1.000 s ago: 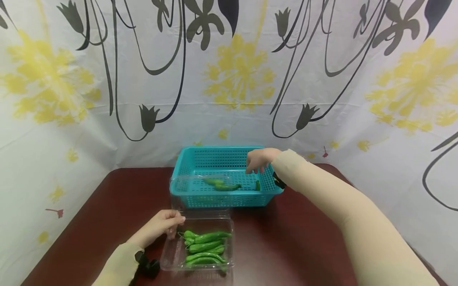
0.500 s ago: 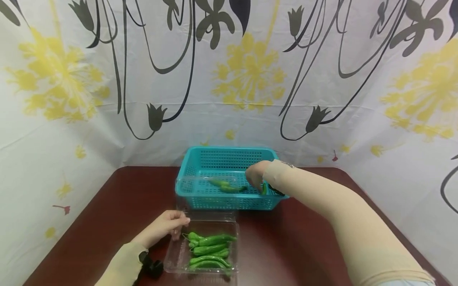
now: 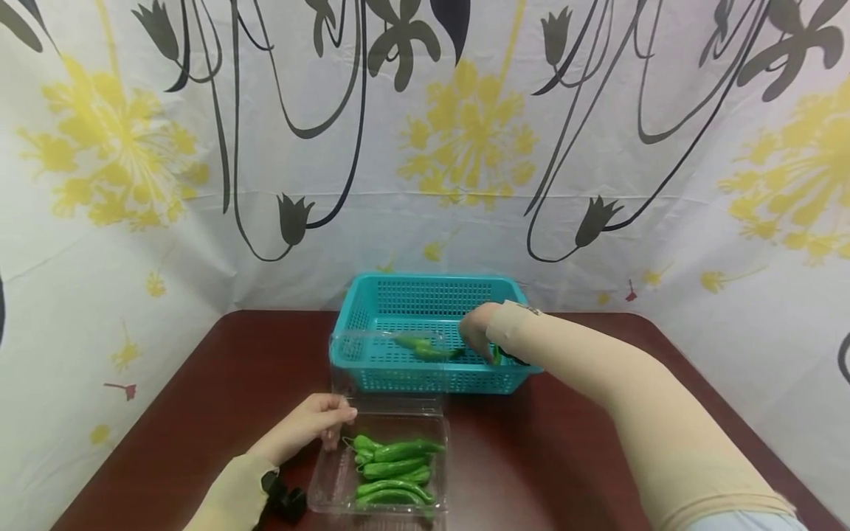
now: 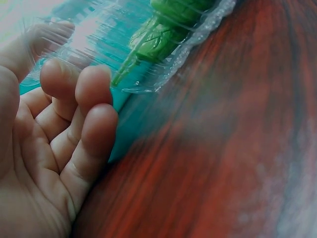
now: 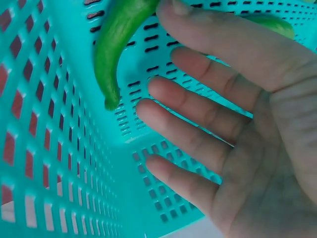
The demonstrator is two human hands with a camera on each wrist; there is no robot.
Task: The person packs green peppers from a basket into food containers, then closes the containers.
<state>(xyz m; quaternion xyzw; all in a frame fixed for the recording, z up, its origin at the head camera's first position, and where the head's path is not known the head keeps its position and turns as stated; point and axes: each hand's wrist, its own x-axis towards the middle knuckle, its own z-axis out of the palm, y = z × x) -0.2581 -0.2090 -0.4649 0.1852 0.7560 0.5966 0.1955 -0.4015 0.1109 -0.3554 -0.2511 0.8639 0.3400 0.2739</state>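
A clear plastic clamshell container (image 3: 324, 483) lies on the table, its lid raised against the front of the blue basket. Several green chili peppers (image 3: 393, 467) lie across it. My left hand (image 3: 319, 422) pinches the container's left edge; in the left wrist view the thumb shows through the clear plastic (image 4: 106, 42). Inside the blue basket (image 3: 438, 279) is my right hand (image 3: 474, 332), reaching down near the right end. The right wrist view shows its fingers (image 5: 183, 134) extended beside a curved green chili pepper (image 5: 110, 54), thumb close to it. Whether they touch, I cannot tell.
Other green peppers (image 3: 428, 351) lie in the basket, left of my right hand, seen through the clear lid. The dark red table (image 3: 538, 457) extends around the container. A patterned cloth (image 3: 425, 147) hangs behind the basket.
My right hand has gone down into the basket to the pepper at its right end. The left hand stays at the container's edge. The whole head view has shifted slightly.
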